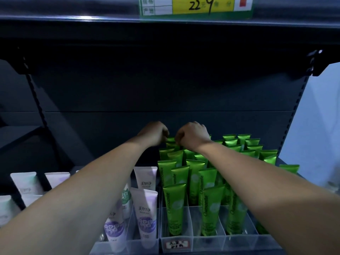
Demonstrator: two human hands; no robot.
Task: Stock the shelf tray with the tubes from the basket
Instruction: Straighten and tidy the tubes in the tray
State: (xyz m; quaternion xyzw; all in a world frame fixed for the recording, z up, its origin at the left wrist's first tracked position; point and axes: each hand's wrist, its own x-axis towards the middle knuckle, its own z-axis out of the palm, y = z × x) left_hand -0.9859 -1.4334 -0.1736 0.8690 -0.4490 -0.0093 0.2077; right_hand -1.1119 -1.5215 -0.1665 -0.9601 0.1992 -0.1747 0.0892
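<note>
A clear plastic shelf tray [206,240] with dividers holds several upright green Chamomile tubes [173,207] in rows. Both my arms reach to the back of its leftmost rows. My left hand [153,133] is curled at the rear left corner, its fingertips touching the top of a green tube at the back [170,139]. My right hand [192,135] is curled just right of it, fingers pinching the crimped top of the same rear tubes. The basket is out of view.
A second clear tray [128,243] on the left holds white and purple tubes [146,218]. More white tubes [24,181] stand further left. The dark upper shelf carries a yellow price label [196,5]. A pale wall lies right of the shelf upright [298,107].
</note>
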